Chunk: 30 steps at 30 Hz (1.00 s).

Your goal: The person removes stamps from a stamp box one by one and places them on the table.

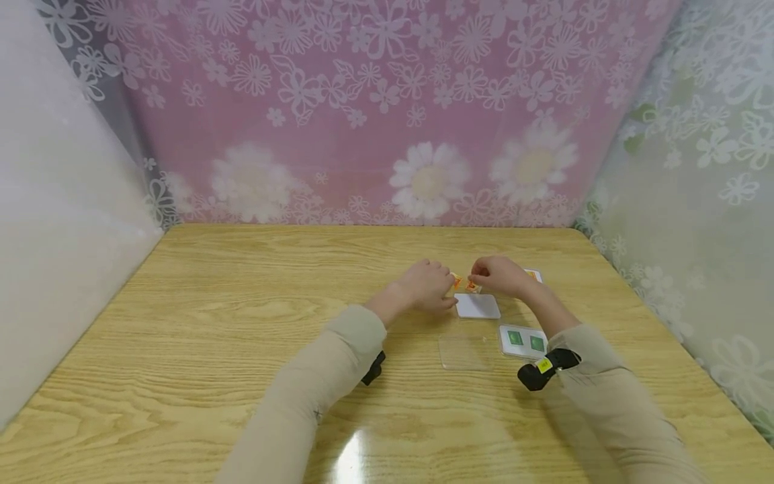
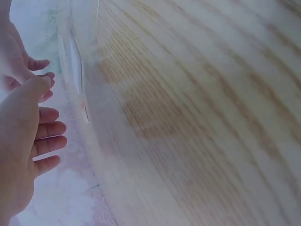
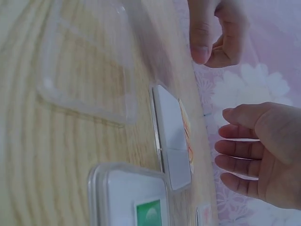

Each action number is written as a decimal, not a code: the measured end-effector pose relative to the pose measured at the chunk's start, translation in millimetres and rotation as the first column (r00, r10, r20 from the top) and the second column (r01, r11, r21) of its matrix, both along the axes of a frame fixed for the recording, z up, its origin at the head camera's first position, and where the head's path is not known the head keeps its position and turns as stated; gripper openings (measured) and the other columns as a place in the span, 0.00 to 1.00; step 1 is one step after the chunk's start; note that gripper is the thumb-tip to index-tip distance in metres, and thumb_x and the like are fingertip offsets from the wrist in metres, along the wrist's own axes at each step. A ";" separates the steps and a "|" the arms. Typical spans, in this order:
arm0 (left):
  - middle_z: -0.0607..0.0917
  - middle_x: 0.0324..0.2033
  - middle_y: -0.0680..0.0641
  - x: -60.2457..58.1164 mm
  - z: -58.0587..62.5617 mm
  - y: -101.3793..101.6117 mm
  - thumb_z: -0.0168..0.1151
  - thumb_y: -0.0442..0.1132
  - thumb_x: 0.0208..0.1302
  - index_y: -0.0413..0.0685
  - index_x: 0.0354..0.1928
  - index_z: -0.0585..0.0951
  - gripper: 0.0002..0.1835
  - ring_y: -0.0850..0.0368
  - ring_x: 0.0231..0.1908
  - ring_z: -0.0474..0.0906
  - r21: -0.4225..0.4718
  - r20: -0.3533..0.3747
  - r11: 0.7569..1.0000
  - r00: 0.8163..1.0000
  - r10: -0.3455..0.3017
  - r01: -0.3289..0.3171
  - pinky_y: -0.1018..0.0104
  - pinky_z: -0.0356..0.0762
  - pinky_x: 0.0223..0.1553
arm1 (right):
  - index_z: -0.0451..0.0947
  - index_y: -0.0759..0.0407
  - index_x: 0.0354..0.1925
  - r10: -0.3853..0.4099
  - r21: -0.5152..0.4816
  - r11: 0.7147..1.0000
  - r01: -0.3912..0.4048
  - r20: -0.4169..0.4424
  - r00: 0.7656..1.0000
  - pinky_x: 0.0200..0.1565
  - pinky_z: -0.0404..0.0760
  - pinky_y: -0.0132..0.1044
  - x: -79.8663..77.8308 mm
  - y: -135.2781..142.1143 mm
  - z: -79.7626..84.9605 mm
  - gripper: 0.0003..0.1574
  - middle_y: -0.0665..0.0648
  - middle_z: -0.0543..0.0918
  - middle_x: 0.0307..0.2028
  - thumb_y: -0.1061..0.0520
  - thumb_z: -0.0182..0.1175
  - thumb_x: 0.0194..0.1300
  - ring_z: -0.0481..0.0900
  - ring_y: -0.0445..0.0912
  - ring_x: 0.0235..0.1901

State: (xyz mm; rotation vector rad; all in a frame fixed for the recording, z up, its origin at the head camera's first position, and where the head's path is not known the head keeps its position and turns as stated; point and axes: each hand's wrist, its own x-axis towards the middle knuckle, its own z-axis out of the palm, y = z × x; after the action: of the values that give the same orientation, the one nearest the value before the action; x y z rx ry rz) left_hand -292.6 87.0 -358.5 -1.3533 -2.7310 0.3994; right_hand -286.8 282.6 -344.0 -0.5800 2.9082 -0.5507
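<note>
My left hand (image 1: 426,286) is loosely bent just left of a small orange-patterned card (image 1: 456,280). In the left wrist view nothing shows between its fingers (image 2: 51,129). My right hand (image 1: 498,274) hovers with its fingertips at a second orange-patterned card (image 1: 474,287). The right wrist view has that right hand (image 3: 268,155) with loosely bent fingers and no item visible in them. Just nearer than the orange cards lies a white card stack (image 1: 478,306), which the right wrist view shows in a clear case. Contact between fingertips and cards is unclear.
A clear plastic lid (image 1: 465,354) lies nearer on the wooden table (image 1: 242,349). To its right, a clear case (image 1: 523,341) holds a white card with two green pictures. Beyond the right wrist sits another card (image 1: 535,275). A flowered pink curtain (image 1: 351,148) stands behind.
</note>
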 end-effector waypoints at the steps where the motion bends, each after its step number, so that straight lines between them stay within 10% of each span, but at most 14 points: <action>1: 0.79 0.48 0.52 0.2 0.7 -0.7 0.41 0.60 0.69 0.52 0.53 0.76 0.25 0.57 0.50 0.73 0.010 0.000 1.000 1.000 0.000 0.000 0.61 0.68 0.52 | 0.76 0.67 0.38 0.016 -0.001 1.000 -0.016 -0.005 1.000 0.32 0.74 0.39 2.3 -0.1 1.1 0.12 0.59 0.81 0.31 0.57 0.54 0.67 0.75 0.45 0.28; 15: 0.77 0.27 0.55 12.3 12.6 -11.1 0.44 0.54 0.70 0.54 0.28 0.77 0.18 0.60 0.28 0.71 0.134 -0.035 0.990 0.998 0.044 -0.039 0.65 0.71 0.33 | 0.76 0.69 0.48 0.122 0.115 0.988 -0.099 -0.215 0.969 0.43 0.76 0.49 41.7 -6.1 8.5 0.20 0.64 0.78 0.43 0.55 0.59 0.64 0.76 0.56 0.44; 23: 0.79 0.38 0.53 29.9 15.8 -15.0 0.45 0.57 0.68 0.50 0.45 0.76 0.20 0.57 0.40 0.75 0.137 -0.034 0.985 0.993 0.115 -0.109 0.62 0.72 0.44 | 0.78 0.66 0.44 0.235 0.246 0.960 -0.136 -0.436 0.869 0.40 0.76 0.48 57.9 -4.5 2.3 0.22 0.62 0.78 0.41 0.52 0.66 0.57 0.75 0.56 0.42; 30: 0.78 0.42 0.52 46.0 11.5 -20.0 0.48 0.59 0.66 0.50 0.48 0.75 0.22 0.57 0.42 0.74 0.120 -0.059 0.989 0.994 0.092 -0.084 0.63 0.71 0.43 | 0.76 0.66 0.47 0.246 0.262 0.956 -0.134 -0.463 0.852 0.42 0.76 0.50 70.3 3.0 -1.5 0.28 0.62 0.77 0.43 0.49 0.68 0.55 0.77 0.56 0.42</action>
State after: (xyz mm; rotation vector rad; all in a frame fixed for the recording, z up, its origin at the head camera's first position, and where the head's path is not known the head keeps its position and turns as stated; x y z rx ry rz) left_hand -246.5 67.0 -347.1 -1.1744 -2.7205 0.2776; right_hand -216.5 285.5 -345.5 -1.1041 3.2491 -0.0435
